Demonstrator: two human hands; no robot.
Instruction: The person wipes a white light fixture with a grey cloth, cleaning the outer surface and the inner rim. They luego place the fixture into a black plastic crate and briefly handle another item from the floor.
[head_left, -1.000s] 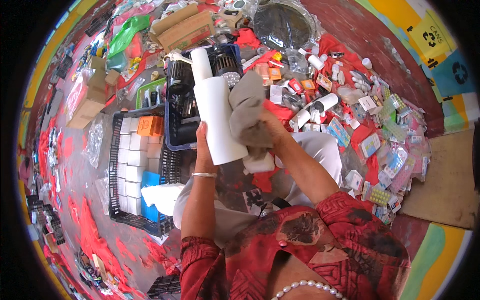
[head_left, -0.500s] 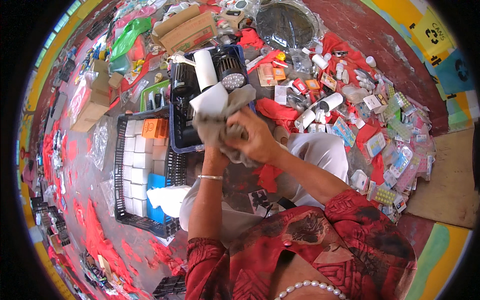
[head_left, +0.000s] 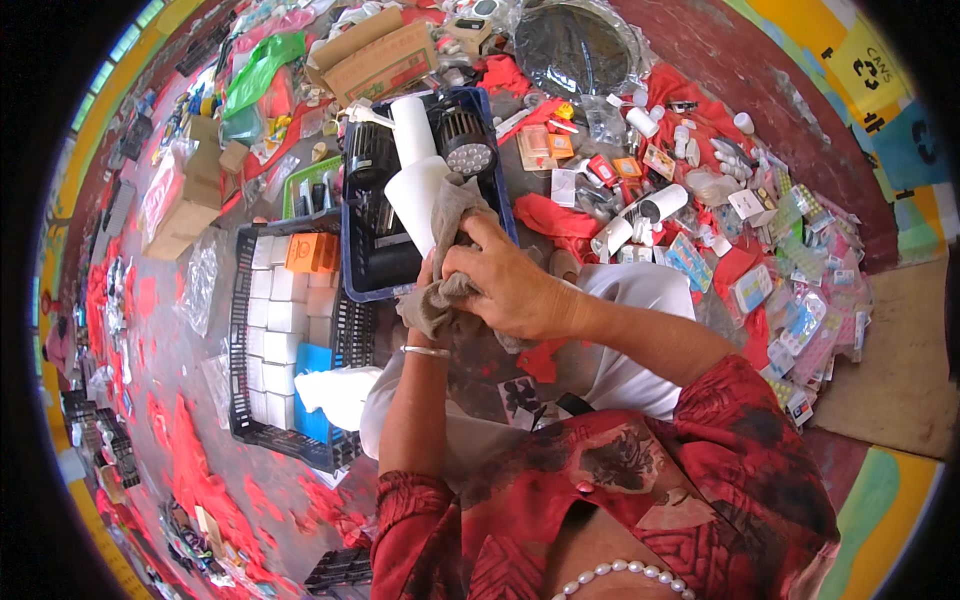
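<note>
White cylinder (head_left: 418, 200) wiped with grey cloth (head_left: 440, 290), above blue crate (head_left: 365, 270).
Right hand (head_left: 510, 290) clamped on cloth; left hand mostly hidden beneath, grip unclear. Cylinder looks light, stiff, smooth; hold mid-body. Cloth soft.

Two hands grip one grey cloth (head_left: 440, 290) around one white cylinder (head_left: 415, 200). Two dark crates stand at ten o'clock: one blue (head_left: 500, 190), one black (head_left: 240, 330).

The single head-worn fisheye camera looked steeply down from above the blue crate (head_left: 365, 275), close over the person's lap. Its edges bent the floor beyond the crate into curves.
</note>
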